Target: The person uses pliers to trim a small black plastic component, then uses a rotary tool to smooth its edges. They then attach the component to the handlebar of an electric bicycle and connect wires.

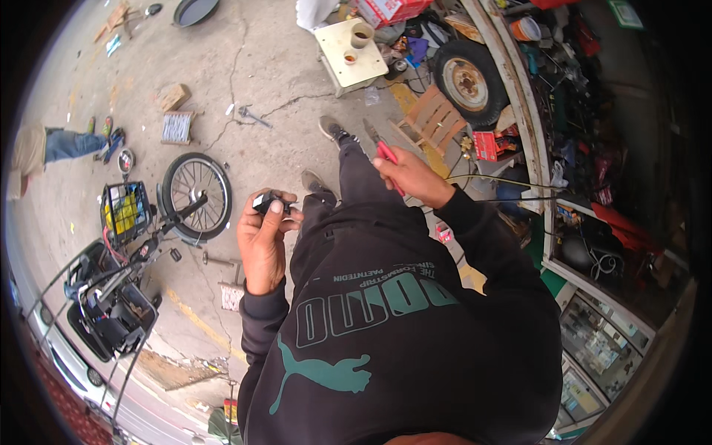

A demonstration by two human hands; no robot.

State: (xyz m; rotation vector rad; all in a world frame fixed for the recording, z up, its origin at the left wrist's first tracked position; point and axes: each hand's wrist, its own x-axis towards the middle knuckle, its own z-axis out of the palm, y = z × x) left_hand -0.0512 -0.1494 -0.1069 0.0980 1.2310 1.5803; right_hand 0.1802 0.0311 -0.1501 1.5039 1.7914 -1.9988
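Note:
My left hand holds a small black plastic piece between thumb and fingers, left of my dark trouser legs. My right hand is closed on a red-handled tool with a long grey metal tip pointing forward; I cannot make out its exact kind. The two hands are apart, both in front of my black sweatshirt.
A bicycle with baskets lies or stands at left, near another person's legs. A small table with cups, wooden stool, spare wheel, cluttered shopfront are ahead and right. A loose wrench lies on cracked concrete.

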